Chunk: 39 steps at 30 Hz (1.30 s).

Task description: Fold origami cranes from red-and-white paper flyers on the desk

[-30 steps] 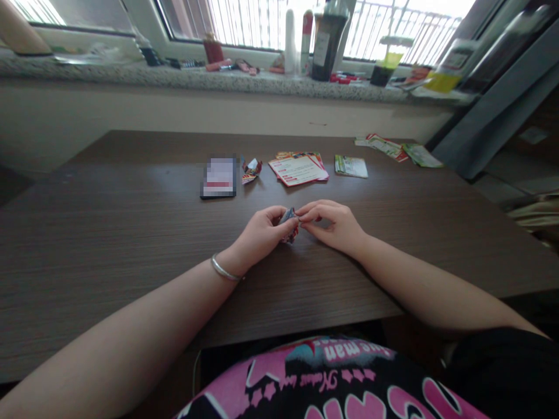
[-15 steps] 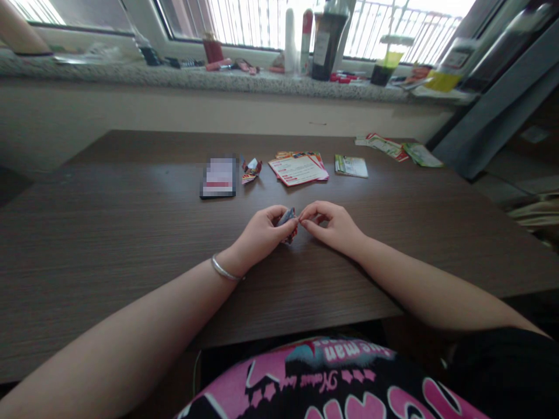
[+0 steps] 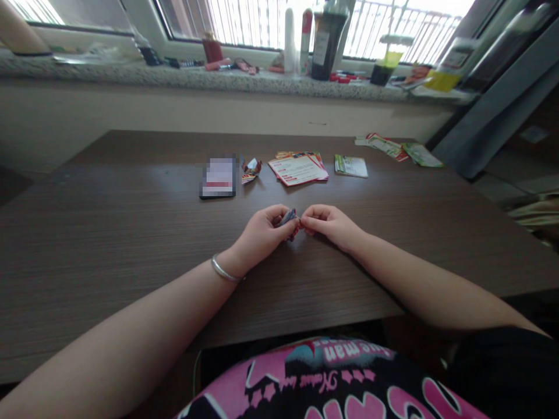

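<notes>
My left hand (image 3: 271, 228) is closed around a small crumpled packet (image 3: 288, 217), silvery grey and red, just above the middle of the table. Most of the packet is covered by the thumb and fingers. My right hand (image 3: 322, 220) meets it from the right, thumb and forefinger pinched together at the packet's right edge. Whether a bit of the packet lies between those fingertips is too small to make out. Beyond the hands lie a crumpled wrapper (image 3: 252, 170) and a pile of printed cards (image 3: 299, 169).
On the brown table (image 3: 131, 233) a phone-like device (image 3: 218, 177) with a blurred screen lies left of the wrapper. To the right are a small card stack (image 3: 351, 166) and flattened packets (image 3: 421, 155). Bottles and clutter crowd the stone windowsill (image 3: 257, 84) behind.
My right hand's fingers have drawn closer together and the wrist has lowered slightly at the packet's edge. My left hand has hardly moved and still holds the packet.
</notes>
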Each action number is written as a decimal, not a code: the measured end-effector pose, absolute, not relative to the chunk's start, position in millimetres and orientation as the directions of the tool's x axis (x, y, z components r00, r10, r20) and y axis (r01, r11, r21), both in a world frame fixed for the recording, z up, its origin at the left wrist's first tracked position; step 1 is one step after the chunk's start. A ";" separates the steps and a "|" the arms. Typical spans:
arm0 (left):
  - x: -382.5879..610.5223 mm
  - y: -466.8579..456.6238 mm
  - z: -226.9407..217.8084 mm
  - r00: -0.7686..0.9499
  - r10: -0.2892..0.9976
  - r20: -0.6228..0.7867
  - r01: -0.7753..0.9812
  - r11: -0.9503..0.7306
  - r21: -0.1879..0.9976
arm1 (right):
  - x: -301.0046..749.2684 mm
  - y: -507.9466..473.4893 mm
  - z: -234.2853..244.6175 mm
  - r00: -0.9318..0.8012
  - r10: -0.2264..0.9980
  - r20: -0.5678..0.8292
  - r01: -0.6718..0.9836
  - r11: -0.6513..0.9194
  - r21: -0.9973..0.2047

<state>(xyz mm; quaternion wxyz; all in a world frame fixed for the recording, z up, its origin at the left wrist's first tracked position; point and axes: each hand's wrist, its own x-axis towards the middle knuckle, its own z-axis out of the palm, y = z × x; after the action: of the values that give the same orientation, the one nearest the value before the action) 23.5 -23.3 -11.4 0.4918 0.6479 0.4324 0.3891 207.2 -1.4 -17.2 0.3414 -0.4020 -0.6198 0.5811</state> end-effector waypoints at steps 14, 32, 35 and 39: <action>24.2 -22.8 -10.0 0.312 0.947 0.078 0.178 -0.139 0.974 | 205.3 -2.4 -20.7 -0.390 0.919 0.054 0.232 0.155 -0.960; 24.8 -23.4 -10.9 0.313 0.946 0.080 0.088 -0.113 0.990 | 205.3 -7.3 -12.9 -0.417 0.902 0.115 0.200 0.215 -0.956; 23.8 -22.4 -12.8 0.313 0.946 0.084 0.092 -0.118 0.989 | 204.7 -5.6 -14.6 -0.419 0.906 0.062 0.197 0.157 -0.968; 25.0 -21.9 -14.3 0.317 0.945 0.080 0.103 -0.118 0.988 | 203.1 -5.4 -19.2 -0.391 0.918 0.060 0.241 0.165 -0.956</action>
<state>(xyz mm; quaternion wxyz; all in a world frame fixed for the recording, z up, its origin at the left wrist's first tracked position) 25.0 -21.9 -14.3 0.5159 0.6265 0.4181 0.4081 203.1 -5.4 -19.2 0.3494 -0.4272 -0.6785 0.4849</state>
